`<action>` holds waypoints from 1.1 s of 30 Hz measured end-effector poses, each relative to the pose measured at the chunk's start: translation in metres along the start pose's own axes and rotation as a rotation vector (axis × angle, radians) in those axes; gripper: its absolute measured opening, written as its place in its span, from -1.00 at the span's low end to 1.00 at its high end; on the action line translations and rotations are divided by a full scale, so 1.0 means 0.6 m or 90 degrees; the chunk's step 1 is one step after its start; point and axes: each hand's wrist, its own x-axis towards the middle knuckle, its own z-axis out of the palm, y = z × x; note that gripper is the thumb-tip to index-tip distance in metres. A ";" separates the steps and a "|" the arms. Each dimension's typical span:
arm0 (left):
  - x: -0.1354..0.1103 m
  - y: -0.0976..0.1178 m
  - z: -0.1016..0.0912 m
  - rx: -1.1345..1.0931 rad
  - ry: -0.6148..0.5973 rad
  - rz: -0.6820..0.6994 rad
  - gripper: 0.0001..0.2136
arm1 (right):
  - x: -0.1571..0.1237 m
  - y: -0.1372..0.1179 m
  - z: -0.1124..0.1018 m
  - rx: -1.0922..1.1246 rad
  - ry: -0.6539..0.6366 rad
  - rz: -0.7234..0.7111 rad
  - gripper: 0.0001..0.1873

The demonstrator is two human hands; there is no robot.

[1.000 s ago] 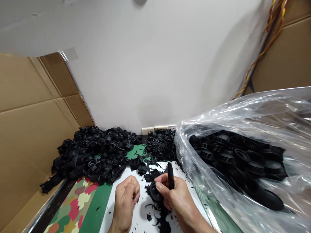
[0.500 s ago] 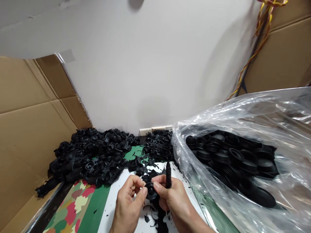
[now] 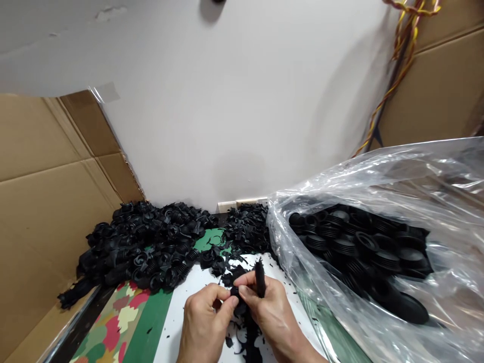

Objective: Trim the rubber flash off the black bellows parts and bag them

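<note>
Between the fingertips of my left hand (image 3: 209,315) and my right hand (image 3: 266,307) is a small black rubber part (image 3: 235,291), mostly hidden by the fingers. My left thumb and index finger pinch its left side, and my right thumb and index finger pinch its right. A black stick-like tool (image 3: 259,279) pokes up between the fingers of my right hand; its lower end is out of sight. Black rubber scraps (image 3: 250,340) lie under both hands on a white sheet (image 3: 170,338).
Ribbed black rubber pieces form a heap (image 3: 151,242) at the left. Shredded trimmings (image 3: 247,229) are piled by the wall. A clear plastic bag (image 3: 313,189) with larger ribbed rubber parts (image 3: 370,247) lies right. Cardboard (image 3: 45,201) stands at the left edge.
The rubber part has turned between my fingers; its ringed round face, visible before, is now mostly covered. Both hands have drawn slightly closer together, and the tool stands a little lower.
</note>
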 end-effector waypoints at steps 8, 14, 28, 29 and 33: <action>-0.003 0.001 0.014 -0.143 0.037 -0.088 -0.92 | 0.005 0.003 0.001 0.048 -0.026 -0.004 -0.83; 0.002 -0.008 0.013 -0.242 0.004 -0.101 -0.91 | 0.012 0.009 0.001 0.146 -0.059 0.100 -0.65; 0.007 0.004 0.003 -0.284 -0.011 -0.135 -0.87 | 0.014 0.008 0.000 0.186 -0.056 0.163 -0.63; 0.006 0.004 0.003 -0.253 -0.009 -0.132 -0.87 | 0.013 0.008 0.000 0.182 -0.052 0.155 -0.63; 0.004 0.002 0.004 -0.122 0.003 -0.100 -0.88 | 0.009 0.012 0.000 0.144 -0.027 0.099 -0.64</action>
